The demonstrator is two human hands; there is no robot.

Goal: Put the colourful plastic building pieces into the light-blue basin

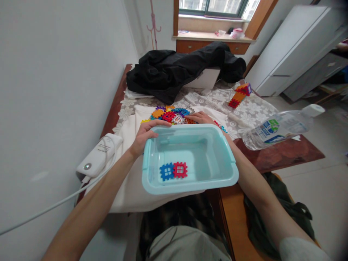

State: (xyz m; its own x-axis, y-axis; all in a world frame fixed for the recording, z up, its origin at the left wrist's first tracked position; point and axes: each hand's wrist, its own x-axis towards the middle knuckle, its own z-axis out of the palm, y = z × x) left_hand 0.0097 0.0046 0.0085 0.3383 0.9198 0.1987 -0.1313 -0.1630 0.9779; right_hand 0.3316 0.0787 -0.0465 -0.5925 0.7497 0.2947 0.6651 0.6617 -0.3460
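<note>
Two tiles, one blue tile (166,171) and one red tile (180,169), lie in one pale-blue bin (217,177). The left hand (145,135) grips its rim; the right hand (199,117) rests released on the tile pile (170,114).

Both forearms bare; pale grey sleeve (301,250) at five o'clock; dark plaid shirt (176,214) over grey-green trousers (185,246) at six.

Bin (230,154): pale turquoise. Two tiles inside: blue tile (166,171), red tile (180,169), both with white window grids. Tile pile (170,114): orange, purple, red, blue, yellow, white mixed. Block tower (239,95): orange, red, purple, yellow. Cloth (127,181): cream, plain. Tablecloth (252,108): grey-beige, white floral lace pattern. Jacket (176,70): black. Table (282,154): reddish-brown wood. Bottle (280,129): clear, blue-green-white label, white cap. Charger (99,155): white, green indicator light.
</note>
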